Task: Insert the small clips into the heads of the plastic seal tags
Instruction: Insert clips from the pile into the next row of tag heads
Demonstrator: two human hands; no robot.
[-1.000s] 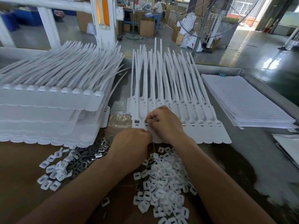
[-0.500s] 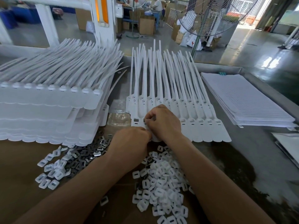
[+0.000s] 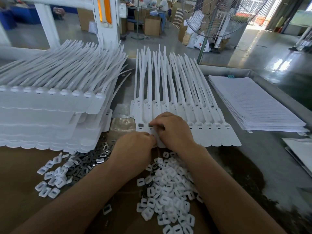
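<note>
A joined strip of white plastic seal tags (image 3: 212, 132) lies flat in front of me, tails fanning away. My right hand (image 3: 172, 129) rests on the strip's left part, fingertips pressing at a tag head where a small dark clip (image 3: 150, 125) shows. My left hand (image 3: 135, 149) sits just below, fingers curled inward against the tags' lower edge; whether it holds clips is hidden. A heap of small white clips (image 3: 168, 188) lies under my wrists. Dark metal clips (image 3: 91, 159) and more white ones (image 3: 50, 183) lie to the left.
A tall stack of white tag strips (image 3: 50, 112) stands at the left. A pile of lined white sheets (image 3: 253, 105) lies at the right, more sheets (image 3: 300, 154) near the right edge. A fan (image 3: 219, 19) stands beyond the table's raised metal rim (image 3: 228, 70).
Both hands stay at the same tag heads with only small finger shifts. The right fingertips have eased slightly right, showing a dark clip seated in the second head.
</note>
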